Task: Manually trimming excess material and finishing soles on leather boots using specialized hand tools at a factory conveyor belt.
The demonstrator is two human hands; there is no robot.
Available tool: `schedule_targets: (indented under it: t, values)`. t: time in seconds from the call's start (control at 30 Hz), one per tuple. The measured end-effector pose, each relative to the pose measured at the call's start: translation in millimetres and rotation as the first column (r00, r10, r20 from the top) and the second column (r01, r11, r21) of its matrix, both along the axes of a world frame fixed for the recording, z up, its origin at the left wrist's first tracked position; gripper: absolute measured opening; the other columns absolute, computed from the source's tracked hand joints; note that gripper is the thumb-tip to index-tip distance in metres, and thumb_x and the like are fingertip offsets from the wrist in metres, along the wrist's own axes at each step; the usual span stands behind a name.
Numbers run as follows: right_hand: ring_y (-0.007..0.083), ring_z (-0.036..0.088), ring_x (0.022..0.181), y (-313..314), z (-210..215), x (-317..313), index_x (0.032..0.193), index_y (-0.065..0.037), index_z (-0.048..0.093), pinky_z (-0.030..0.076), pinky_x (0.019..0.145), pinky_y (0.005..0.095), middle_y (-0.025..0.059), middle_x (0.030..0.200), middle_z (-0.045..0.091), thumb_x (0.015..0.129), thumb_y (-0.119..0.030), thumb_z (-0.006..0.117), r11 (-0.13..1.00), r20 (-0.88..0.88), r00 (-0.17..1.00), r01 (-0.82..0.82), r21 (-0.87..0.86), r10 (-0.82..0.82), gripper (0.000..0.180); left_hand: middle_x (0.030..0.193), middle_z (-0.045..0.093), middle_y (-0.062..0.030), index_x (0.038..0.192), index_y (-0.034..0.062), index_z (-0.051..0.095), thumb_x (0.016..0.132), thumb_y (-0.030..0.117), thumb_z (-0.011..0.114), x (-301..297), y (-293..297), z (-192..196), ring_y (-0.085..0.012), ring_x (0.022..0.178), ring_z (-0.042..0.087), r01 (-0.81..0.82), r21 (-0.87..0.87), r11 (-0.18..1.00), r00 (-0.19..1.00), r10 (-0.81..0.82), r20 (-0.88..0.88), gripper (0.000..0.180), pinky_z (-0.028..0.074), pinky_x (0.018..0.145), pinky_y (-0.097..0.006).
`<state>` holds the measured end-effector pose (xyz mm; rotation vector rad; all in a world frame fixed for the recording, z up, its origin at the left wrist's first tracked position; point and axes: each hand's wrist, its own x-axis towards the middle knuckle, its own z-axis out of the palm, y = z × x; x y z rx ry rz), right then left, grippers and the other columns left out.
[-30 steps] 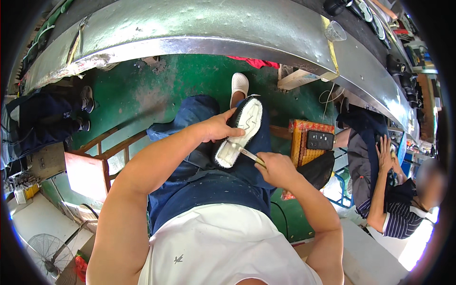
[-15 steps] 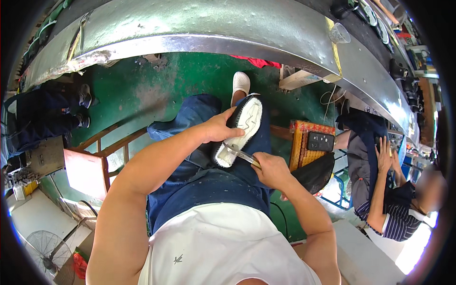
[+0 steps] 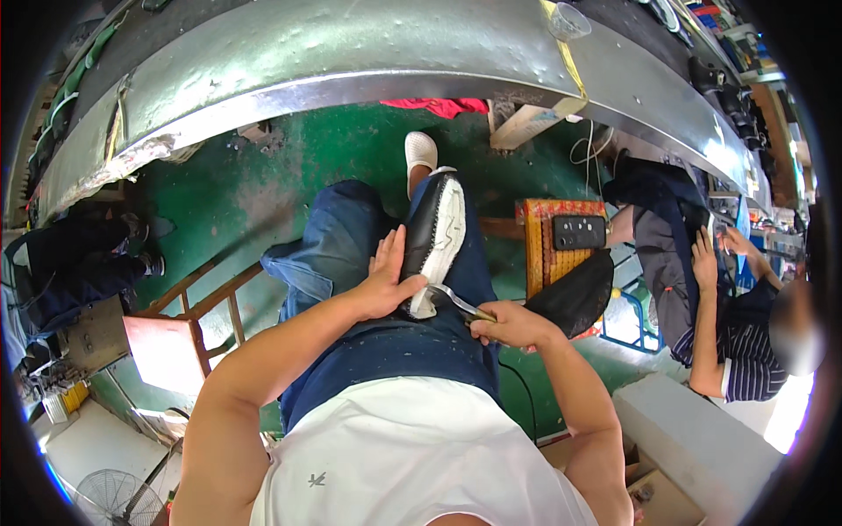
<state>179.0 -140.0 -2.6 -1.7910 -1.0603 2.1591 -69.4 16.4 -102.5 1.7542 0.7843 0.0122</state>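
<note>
A black shoe upper (image 3: pixel 422 233) lies tilted lengthwise on my thigh, its white, stitched-edge underside (image 3: pixel 449 230) turned to the right and its heel end toward me. My left hand (image 3: pixel 382 285) steadies it near the heel, fingers stretched along the black side and thumb at the white edge. In my right hand (image 3: pixel 513 324) is a curved metal tool (image 3: pixel 465 305) with a yellowish handle; its exact kind is unclear. The tool's curved head meets the underside at the heel end.
A metal-edged workbench (image 3: pixel 351 83) curves across the far side. At right, a black phone (image 3: pixel 579 232) and a dark cloth (image 3: pixel 574 298) lie on a wooden beaded seat (image 3: pixel 541 254). A seated co-worker (image 3: pixel 728 324) is farther right. A wooden stool (image 3: pixel 167 351) stands at left.
The shoe has rolled so more of its black side shows. My left hand has moved back toward the heel, its fingers now extended along the side. The tool stays at the heel end.
</note>
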Motion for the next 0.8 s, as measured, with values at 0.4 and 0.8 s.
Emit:
schedule_targets:
  t: [0.4, 0.8]
  values:
    - [0.0293, 0.068, 0.082, 11.8, 1.5, -45.0, 0.110, 0.002, 0.059, 0.053, 0.075, 0.0409, 0.0178, 0.088, 0.066, 0.106, -0.026, 0.047, 0.775, 0.321, 0.903, 0.020, 0.632, -0.285, 0.030, 0.167, 0.013, -0.0237, 0.165, 0.0135, -0.005, 0.085, 0.033, 0.078, 11.5, -0.7, 22.0, -0.0392, 0.155, 0.014, -0.125, -0.010, 0.992, 0.987, 0.123, -0.100, 0.117, 0.014, 0.125, -0.045]
    - [0.0139, 0.064, 0.075, -32.7, -79.2, -33.8, 0.108, 0.001, 0.061, 0.051, 0.069, 0.0300, 0.0073, 0.089, 0.066, 0.111, -0.039, 0.039, 0.700, -0.109, 0.770, 0.622, 0.351, -0.629, 0.046, 0.132, 0.060, -0.0282, 0.150, -0.0099, 0.032, 0.091, 0.055, 0.071, 46.3, 70.5, 40.3, -0.0328, 0.122, 0.061, -0.214, -0.211, 0.954, 0.975, 0.196, -0.105, 0.096, 0.048, 0.105, -0.039]
